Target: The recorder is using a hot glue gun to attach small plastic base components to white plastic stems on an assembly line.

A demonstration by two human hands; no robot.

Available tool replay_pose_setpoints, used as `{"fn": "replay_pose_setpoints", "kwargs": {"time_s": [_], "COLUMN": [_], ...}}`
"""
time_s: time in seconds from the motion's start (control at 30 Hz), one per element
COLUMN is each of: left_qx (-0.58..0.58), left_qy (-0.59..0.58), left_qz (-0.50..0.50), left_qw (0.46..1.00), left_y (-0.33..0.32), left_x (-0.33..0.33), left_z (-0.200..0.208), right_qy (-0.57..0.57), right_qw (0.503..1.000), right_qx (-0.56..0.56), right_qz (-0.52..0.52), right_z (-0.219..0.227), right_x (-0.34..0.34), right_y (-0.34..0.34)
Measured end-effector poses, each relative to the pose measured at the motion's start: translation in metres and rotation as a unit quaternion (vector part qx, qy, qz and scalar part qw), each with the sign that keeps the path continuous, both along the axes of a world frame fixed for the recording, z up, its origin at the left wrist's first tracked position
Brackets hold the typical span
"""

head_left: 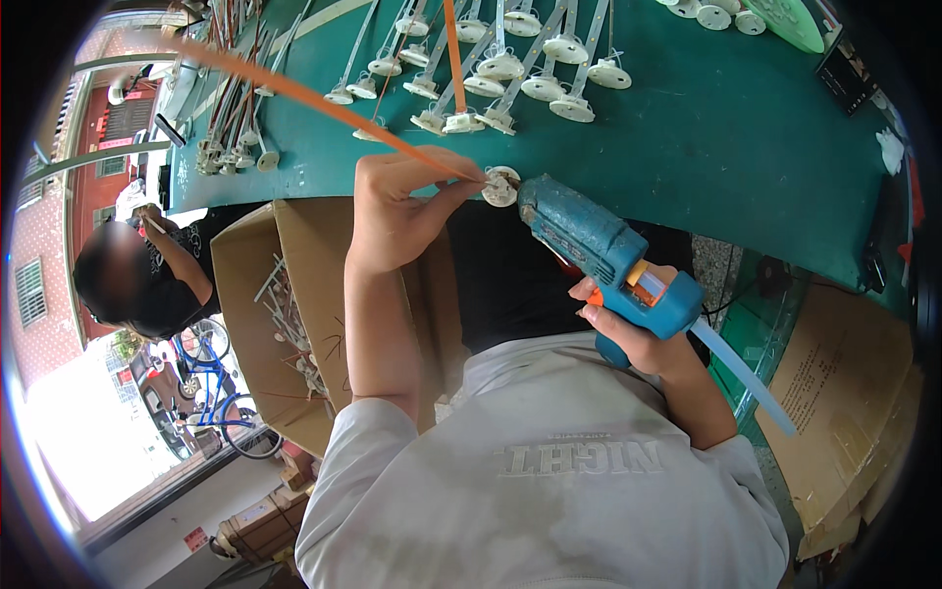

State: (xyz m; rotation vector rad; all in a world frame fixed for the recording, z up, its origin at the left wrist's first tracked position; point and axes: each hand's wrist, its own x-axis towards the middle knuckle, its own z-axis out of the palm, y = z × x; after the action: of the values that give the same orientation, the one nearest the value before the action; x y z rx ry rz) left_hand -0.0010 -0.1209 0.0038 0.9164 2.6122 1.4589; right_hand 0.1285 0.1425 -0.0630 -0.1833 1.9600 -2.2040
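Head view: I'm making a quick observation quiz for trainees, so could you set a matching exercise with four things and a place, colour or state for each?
Things:
1. Glue gun
2. Orange strip
3. Cardboard box
4. Tabletop

Descriptions:
A. Open, with slim pieces inside
B. Held in the left hand
C. Flat and dark green
D. Gripped in the right hand

Pairs: 1-D, 2-B, 3-A, 4-C

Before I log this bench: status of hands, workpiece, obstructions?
Left hand pinching long flat orange strip. Right hand gripping teal plastic glue gun. Gun's front close to round white disc; nothing visible between.
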Motion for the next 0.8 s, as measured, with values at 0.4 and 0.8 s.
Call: {"fn": "replay_pose_setpoints", "kwargs": {"time_s": [0.4, 0.8], "left_qx": [-0.011, 0.037], "left_qy": [0.118, 0.068], "left_qz": [-0.06, -0.014], "left_qw": [0.991, 0.997], "left_y": [-0.007, -0.005], "left_x": [-0.002, 0.004], "left_z": [-0.004, -0.013], "right_qy": [-0.132, -0.038], "right_qw": [0.987, 0.999], "right_qx": [-0.093, 0.004], "right_qz": [0.018, 0.023], "right_z": [0.006, 0.011], "right_x": [-0.004, -0.006], "right_y": [0.0, 0.003]}}
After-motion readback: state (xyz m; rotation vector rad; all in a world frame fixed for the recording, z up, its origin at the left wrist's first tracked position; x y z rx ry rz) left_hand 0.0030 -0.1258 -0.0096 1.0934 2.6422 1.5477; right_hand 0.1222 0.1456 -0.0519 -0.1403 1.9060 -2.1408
